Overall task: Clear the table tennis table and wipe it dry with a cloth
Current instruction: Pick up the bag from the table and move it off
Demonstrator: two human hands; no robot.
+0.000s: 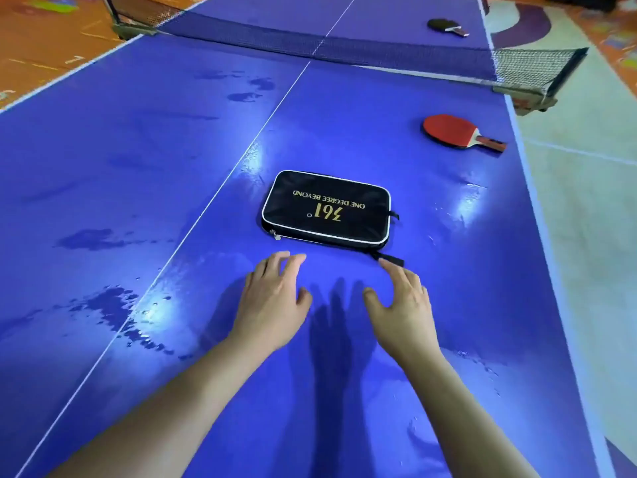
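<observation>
Table (103,174) is wet: puddles (113,301) at 8 o'clock of the case, sheen all round it. Left hand (272,301) at 7 o'clock, fingers spread, holding nothing, just short of the case (327,208) lying mid-table. Right hand (403,305) at 5 o'clock, also spread and empty, fingertips by the zip tab; I cannot tell if they touch.

My risk call: the wet underside slips in the lift, or drips.

Red paddle (451,131) at 2 o'clock, black paddle (444,25) at 1, beyond the net (344,46).

Case zipped shut; contents hidden.

Black paddle case (326,208): gold "361°", "ONE DEGREE BEYOND", upside down to camera.
</observation>
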